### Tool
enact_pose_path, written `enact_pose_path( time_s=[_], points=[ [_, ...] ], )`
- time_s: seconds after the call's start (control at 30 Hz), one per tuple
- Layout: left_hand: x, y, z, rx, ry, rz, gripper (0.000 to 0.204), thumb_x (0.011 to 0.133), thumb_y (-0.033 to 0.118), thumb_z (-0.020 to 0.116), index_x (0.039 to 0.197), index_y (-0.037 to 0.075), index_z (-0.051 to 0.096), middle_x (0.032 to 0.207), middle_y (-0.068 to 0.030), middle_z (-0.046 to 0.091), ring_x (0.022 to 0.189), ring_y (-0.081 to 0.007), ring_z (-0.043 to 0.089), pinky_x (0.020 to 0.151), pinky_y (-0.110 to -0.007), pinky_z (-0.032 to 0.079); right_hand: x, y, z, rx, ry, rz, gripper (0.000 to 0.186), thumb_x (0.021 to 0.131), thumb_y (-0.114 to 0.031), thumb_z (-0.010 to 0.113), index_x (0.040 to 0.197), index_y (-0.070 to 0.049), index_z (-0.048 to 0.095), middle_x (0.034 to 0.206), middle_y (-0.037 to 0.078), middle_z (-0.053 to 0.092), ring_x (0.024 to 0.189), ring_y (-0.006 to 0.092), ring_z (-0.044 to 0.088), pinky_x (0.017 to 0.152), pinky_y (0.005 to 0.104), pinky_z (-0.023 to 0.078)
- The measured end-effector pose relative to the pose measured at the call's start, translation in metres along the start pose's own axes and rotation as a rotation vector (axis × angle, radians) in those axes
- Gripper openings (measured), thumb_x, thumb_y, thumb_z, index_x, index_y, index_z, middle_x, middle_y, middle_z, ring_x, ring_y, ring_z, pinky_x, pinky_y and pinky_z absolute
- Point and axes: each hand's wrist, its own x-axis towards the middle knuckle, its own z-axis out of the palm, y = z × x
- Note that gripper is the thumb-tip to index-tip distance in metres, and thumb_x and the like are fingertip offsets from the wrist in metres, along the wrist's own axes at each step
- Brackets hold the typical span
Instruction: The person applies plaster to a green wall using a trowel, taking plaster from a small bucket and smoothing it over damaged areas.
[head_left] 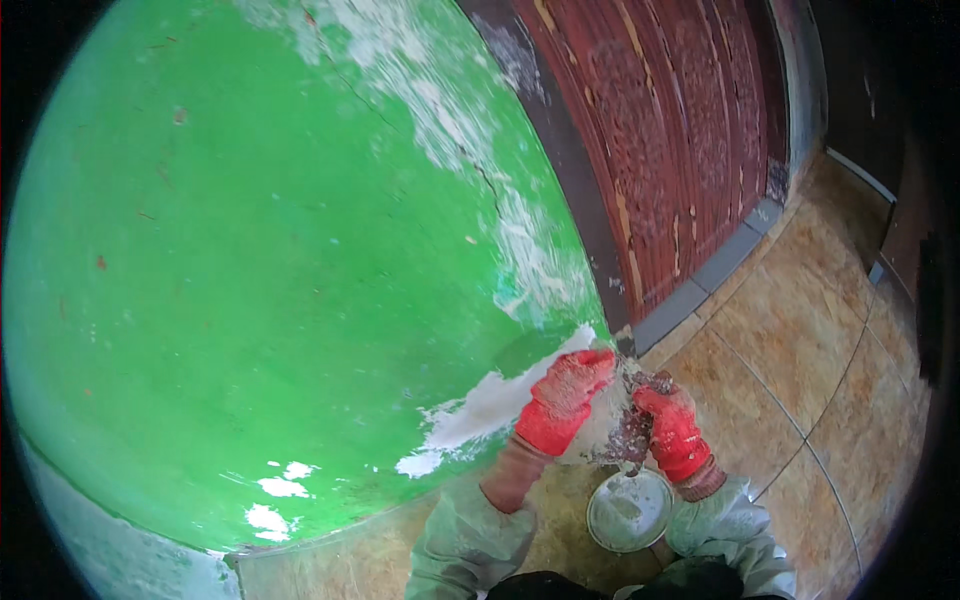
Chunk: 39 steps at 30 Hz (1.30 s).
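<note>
My left hand [564, 398], in a dusty red glove, is closed at the lower edge of the green wall [280, 250], beside fresh white filler [470, 408]; what its fingers hold is hard to make out. My right hand [673, 430], also red-gloved, grips a dark, plaster-crusted tool [630, 436], apparently a scraper, against a pale, smeared plate [598, 438] between the hands. Below them on the floor is a round white tub [630, 508]. A rough white patch with a crack [480, 170] runs up the wall.
A carved red-brown door [670, 150] in a dark frame [550, 150] stands right of the wall, above a grey sill [725, 260]. Tiled floor [770, 350] extends to the right, where dark panels [860, 120] stand. A pale wall section [110, 540] shows at the lower left.
</note>
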Motion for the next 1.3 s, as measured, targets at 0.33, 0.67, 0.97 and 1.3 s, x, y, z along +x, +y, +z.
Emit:
enact_pose_path(
  time_s=[0.33, 0.67, 0.97, 1.3],
  points=[
    [0.087, 0.054, -0.122, 0.201, 0.089, 0.14, 0.021, 0.076, 0.01, 0.064, 0.097, 0.009, 0.064, 0.098, -0.0084, 0.064, 0.09, -0.0264, 0.059, 0.078, -0.034, 0.049, -0.024, -0.113, 0.086, -0.078, -0.15, -0.317, 0.02, 0.078, -0.011, 0.063, 0.096, -0.003, 0.065, 0.073, -0.001, 0.062, 0.057, 0.0086, 0.056, 0.053, 0.0251, 0.046],
    [0.147, 0.041, -0.164, 0.456, 0.416, 0.209, 0.028, 0.073, 0.003, 0.063, 0.1, 0.01, 0.064, 0.099, -0.0085, 0.063, 0.092, -0.0258, 0.059, 0.079, -0.032, 0.049, 0.015, -0.147, 0.138, 0.068, -0.239, -0.466, 0.018, 0.078, -0.011, 0.063, 0.094, -0.004, 0.065, 0.077, -0.001, 0.063, 0.065, 0.0091, 0.056, 0.059, 0.0258, 0.046],
    [0.148, 0.037, -0.182, 0.623, 0.504, 0.195, 0.04, 0.067, 0.002, 0.063, 0.105, 0.015, 0.064, 0.092, -0.0074, 0.059, 0.086, -0.0258, 0.055, 0.074, -0.034, 0.048, 0.002, -0.139, 0.147, -0.389, -0.073, -0.995, 0.04, 0.079, -0.006, 0.058, 0.119, -0.008, 0.057, 0.107, 0.019, 0.062, 0.093, 0.0284, 0.063, 0.079, 0.0328, 0.049],
    [0.149, 0.04, -0.186, 0.457, 0.617, 0.22, 0.034, 0.066, 0.002, 0.062, 0.097, 0.016, 0.066, 0.081, -0.0078, 0.061, 0.077, -0.0257, 0.059, 0.07, -0.035, 0.048, 0.005, -0.142, 0.194, -0.623, 0.066, -1.142, 0.05, 0.076, -0.005, 0.06, 0.125, -0.007, 0.051, 0.121, 0.022, 0.053, 0.105, 0.0368, 0.056, 0.088, 0.0387, 0.046]
  ],
)
